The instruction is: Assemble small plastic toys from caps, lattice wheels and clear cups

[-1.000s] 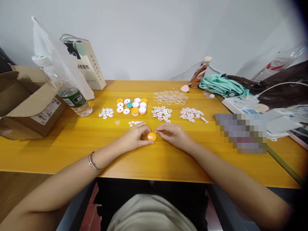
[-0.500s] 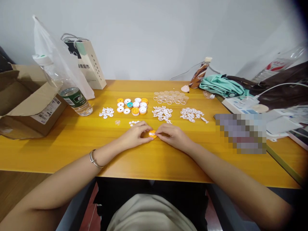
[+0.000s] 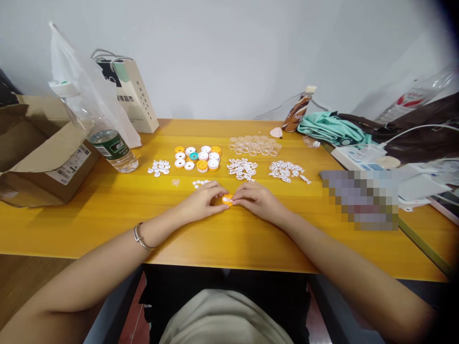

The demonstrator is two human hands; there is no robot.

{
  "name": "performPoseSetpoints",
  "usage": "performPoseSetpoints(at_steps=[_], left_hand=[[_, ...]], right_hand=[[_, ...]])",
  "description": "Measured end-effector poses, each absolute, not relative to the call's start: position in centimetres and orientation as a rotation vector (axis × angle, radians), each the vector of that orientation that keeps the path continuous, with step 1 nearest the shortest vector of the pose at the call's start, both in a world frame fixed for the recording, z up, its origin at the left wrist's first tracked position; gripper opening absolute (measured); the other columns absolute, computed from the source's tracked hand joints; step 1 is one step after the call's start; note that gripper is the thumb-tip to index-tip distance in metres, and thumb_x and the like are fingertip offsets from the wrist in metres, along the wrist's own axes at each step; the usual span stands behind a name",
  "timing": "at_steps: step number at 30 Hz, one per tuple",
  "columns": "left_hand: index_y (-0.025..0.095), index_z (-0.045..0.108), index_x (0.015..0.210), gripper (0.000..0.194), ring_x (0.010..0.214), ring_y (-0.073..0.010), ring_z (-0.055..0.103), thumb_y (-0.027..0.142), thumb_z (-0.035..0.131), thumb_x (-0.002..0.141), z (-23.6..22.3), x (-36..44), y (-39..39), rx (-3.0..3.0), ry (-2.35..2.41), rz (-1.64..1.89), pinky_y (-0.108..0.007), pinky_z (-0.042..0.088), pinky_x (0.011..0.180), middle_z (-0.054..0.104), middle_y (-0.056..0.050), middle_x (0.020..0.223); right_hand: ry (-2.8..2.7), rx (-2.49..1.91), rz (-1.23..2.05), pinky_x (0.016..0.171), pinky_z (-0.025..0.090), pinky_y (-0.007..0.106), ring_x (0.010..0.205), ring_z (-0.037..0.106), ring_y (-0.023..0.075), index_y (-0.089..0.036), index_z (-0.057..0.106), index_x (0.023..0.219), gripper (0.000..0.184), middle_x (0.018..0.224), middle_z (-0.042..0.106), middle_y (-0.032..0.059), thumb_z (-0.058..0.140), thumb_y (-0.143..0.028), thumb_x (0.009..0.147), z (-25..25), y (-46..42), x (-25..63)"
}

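My left hand [image 3: 202, 204] pinches the left side of a small round orange case [image 3: 227, 204] between thumb and fingers, just above the table. White pieces lie inside the case. My right hand [image 3: 260, 203] has its thumb and fingertips pressed together at the case's right edge, beside the white pieces; what they pinch is too small to make out. Behind my left hand are several small white discs [image 3: 200, 183], partly covered by it. Openwork white plastic parts [image 3: 242, 168] lie in a pile just beyond my hands.
Around lie white knob-like pieces [image 3: 159, 167], tiny rings [image 3: 175, 182], orange, white and teal round cases [image 3: 202, 165], clear cups [image 3: 255, 145] and more white parts [image 3: 285, 169]. A water bottle [image 3: 111, 145] and cardboard box [image 3: 68, 167] stand left; a power strip [image 3: 353, 157] lies right.
Both hands stay at the orange case with almost no movement. The right fingertips have shifted very slightly at its edge, and the whole view has moved a touch.
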State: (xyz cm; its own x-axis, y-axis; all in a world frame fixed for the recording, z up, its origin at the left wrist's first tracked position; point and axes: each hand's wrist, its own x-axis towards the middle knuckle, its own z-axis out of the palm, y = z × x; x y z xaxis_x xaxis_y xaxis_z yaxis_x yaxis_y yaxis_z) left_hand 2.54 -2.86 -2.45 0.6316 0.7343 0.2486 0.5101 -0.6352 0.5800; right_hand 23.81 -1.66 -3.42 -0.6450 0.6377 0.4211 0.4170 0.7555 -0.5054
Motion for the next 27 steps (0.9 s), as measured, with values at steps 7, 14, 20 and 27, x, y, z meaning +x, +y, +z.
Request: performPoseSetpoints(at_steps=[7, 14, 20, 27], left_hand=[[0.017, 0.056, 0.101, 0.027, 0.079, -0.0135, 0.05, 0.034, 0.055, 0.08, -2.38, 2.54, -2.9, 2.39, 0.986, 0.645, -0.025, 0.043, 0.069, 0.05, -0.004, 0.087], [0.017, 0.056, 0.101, 0.027, 0.08, -0.0135, 0.05, 0.034, 0.055, 0.08, -2.32, 2.46, -2.91, 2.393, 0.976, 0.648, -0.025, 0.042, 0.07, 0.05, -0.004, 0.088], [0.017, 0.057, 0.101, 0.027, 0.079, -0.0138, 0.049, 0.033, 0.057, 0.079, -2.35, 2.49, -2.87, 2.387, 0.965, 0.654, -0.025, 0.042, 0.069, 0.05, -0.003, 0.087], [0.018, 0.056, 0.103, 0.028, 0.08, -0.0141, 0.049, 0.033, 0.057, 0.079, -2.46, 2.44, -2.86, 2.387, 0.982, 0.638, -0.025, 0.042, 0.07, 0.05, -0.003, 0.087]], right_hand=[[-2.232, -0.852, 0.729, 0.073, 0.047, 0.029, 0.077, 0.058, 0.0147, -0.02, 0.067, 0.082, 0.01, 0.08, 0.062, 0.0039, 0.059, -0.025, 0.08, -3.4, -1.83, 23.52], [-2.204, -0.851, 0.776, 0.075, 0.047, 0.031, 0.079, 0.059, 0.0155, -0.021, 0.067, 0.085, 0.012, 0.083, 0.063, 0.0043, 0.058, -0.027, 0.079, -3.32, -1.88, 23.45], [-2.167, -0.887, 0.827, 0.076, 0.047, 0.031, 0.079, 0.059, 0.0154, -0.02, 0.067, 0.083, 0.012, 0.082, 0.063, 0.0044, 0.059, -0.027, 0.078, -3.07, -2.04, 23.23], [-2.075, -1.019, 0.944, 0.072, 0.048, 0.029, 0.075, 0.059, 0.0141, -0.018, 0.065, 0.083, 0.014, 0.081, 0.064, 0.0035, 0.06, -0.029, 0.076, -2.84, -1.8, 23.56]])
